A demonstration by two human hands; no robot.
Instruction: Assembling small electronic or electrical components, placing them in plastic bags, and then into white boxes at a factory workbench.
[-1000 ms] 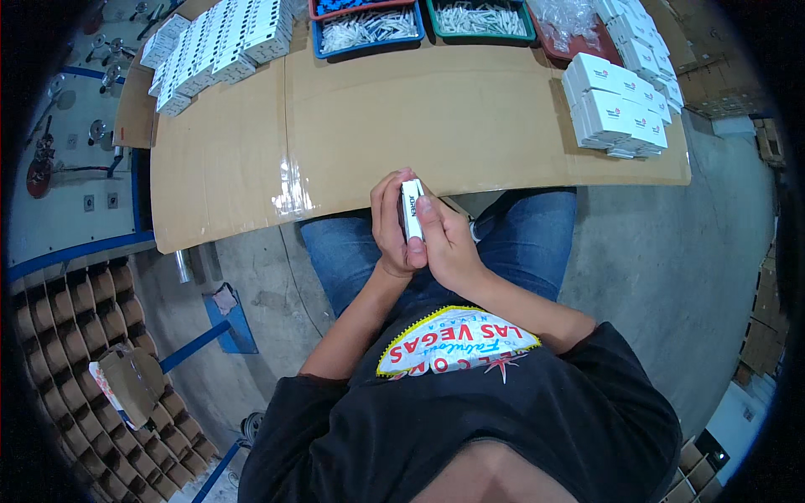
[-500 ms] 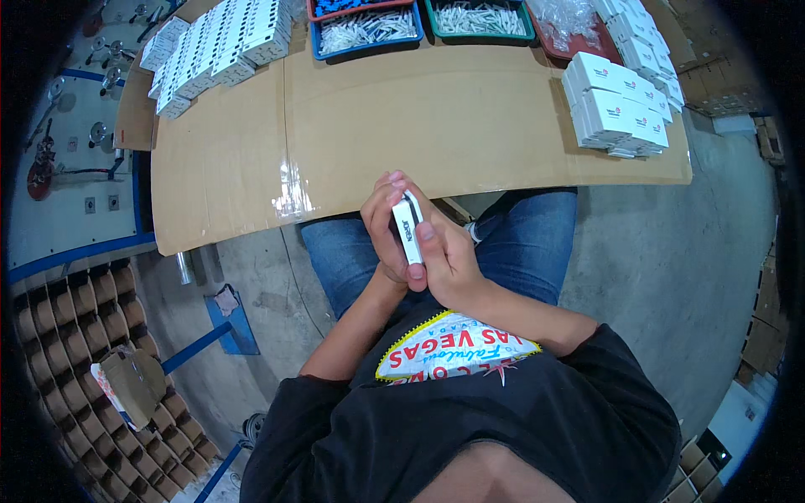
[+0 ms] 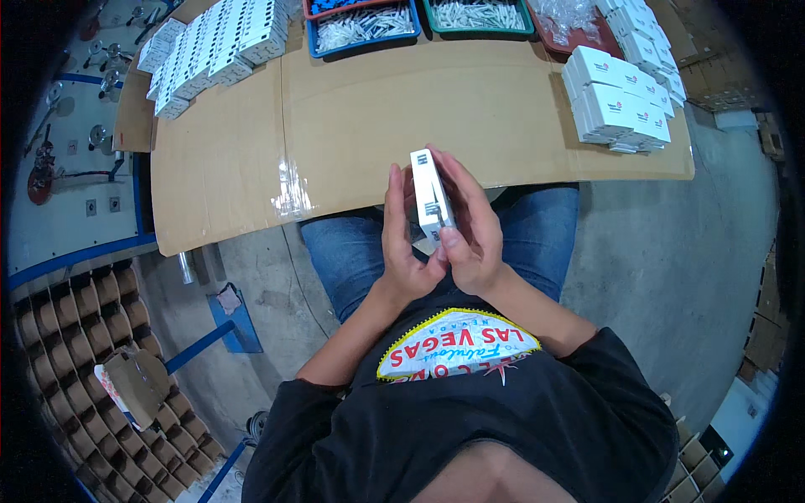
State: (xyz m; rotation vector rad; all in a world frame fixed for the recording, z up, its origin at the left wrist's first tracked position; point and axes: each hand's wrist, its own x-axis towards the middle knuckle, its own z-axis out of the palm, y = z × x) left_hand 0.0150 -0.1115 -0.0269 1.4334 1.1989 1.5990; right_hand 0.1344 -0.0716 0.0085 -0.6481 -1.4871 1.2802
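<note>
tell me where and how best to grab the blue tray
Probably by the blue tray's near rim, from the person's side: that rim faces out over the cardboard, while a red tray crowds its far side. Keep it level; loose white pieces fill it.

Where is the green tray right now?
In the head view, the green tray is at the top edge, right of centre, between the blue tray on its left and the red tray of clear plastic on its right.

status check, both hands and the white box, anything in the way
Right hand holds white box. Left hand open alongside, contact unclear. Nothing seen blocking either hand.
</note>
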